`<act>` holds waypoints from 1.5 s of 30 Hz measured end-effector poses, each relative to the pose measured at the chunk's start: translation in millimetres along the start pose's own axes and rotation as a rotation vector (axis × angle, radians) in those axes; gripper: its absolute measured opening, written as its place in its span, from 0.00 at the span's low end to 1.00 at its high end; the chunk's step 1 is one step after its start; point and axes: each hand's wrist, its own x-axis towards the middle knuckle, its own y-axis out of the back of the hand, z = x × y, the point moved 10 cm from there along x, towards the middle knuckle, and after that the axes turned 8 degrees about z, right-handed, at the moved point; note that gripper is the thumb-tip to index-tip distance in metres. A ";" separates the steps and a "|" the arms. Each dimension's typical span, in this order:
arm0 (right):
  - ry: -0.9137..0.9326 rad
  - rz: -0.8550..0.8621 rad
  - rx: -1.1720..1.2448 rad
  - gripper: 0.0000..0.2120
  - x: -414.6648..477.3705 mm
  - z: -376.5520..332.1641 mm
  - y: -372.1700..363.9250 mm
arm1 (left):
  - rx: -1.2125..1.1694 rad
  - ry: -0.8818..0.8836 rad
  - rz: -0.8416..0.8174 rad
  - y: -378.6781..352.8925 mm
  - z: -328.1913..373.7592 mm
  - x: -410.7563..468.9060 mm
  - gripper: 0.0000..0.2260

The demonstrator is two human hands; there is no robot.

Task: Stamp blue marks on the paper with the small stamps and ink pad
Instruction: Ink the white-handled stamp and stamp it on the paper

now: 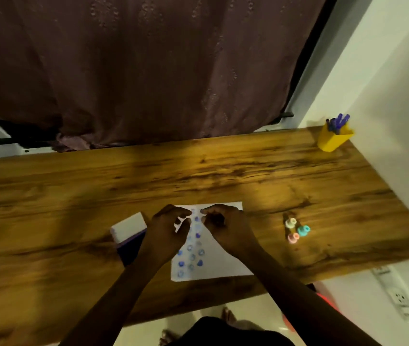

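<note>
Both hands, left hand [167, 227] and right hand [225, 224], curl over the paper [219, 260]; what they grip cannot be told. Wet blue marks [191, 255] beneath the wrists could likely smear.

The upper part of the white sheet of paper [219, 260] is being covered by the left hand [167, 232] and the right hand [225, 227], and whether a small stamp is being pinched in either hand is being lost to blur. Part of the open white-lidded ink pad with its dark blue face [129, 237] is being hidden behind the left wrist. The shapes of the blue stamped marks [190, 255] are being smeared beyond reading.
</note>
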 end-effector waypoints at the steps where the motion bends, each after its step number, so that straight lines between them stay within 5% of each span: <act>1: -0.009 0.028 -0.003 0.12 -1.2 4.7 12.5 | -0.038 -0.009 -0.011 -10.3 9.7 0.0 0.10; 12: -0.028 0.195 -0.165 0.09 -7.5 73.1 126.3 | -0.135 -0.138 -0.158 -109.8 89.7 -2.0 0.09; 21: -0.211 0.124 -0.526 0.16 1.3 150.0 164.4 | -0.116 -0.162 -0.271 -164.5 116.9 -3.0 0.11; 28: -0.264 0.036 -0.628 0.12 8.0 178.1 159.4 | -0.082 -0.131 -0.294 -180.8 119.1 -3.1 0.11; 31: -0.204 0.131 -0.570 0.04 11.1 167.1 167.0 | -0.105 -0.133 -0.284 -176.8 120.3 -1.0 0.14; 45: -0.260 0.039 0.449 0.09 24.9 98.3 131.5 | -0.482 -0.068 -0.086 -113.6 116.7 16.9 0.20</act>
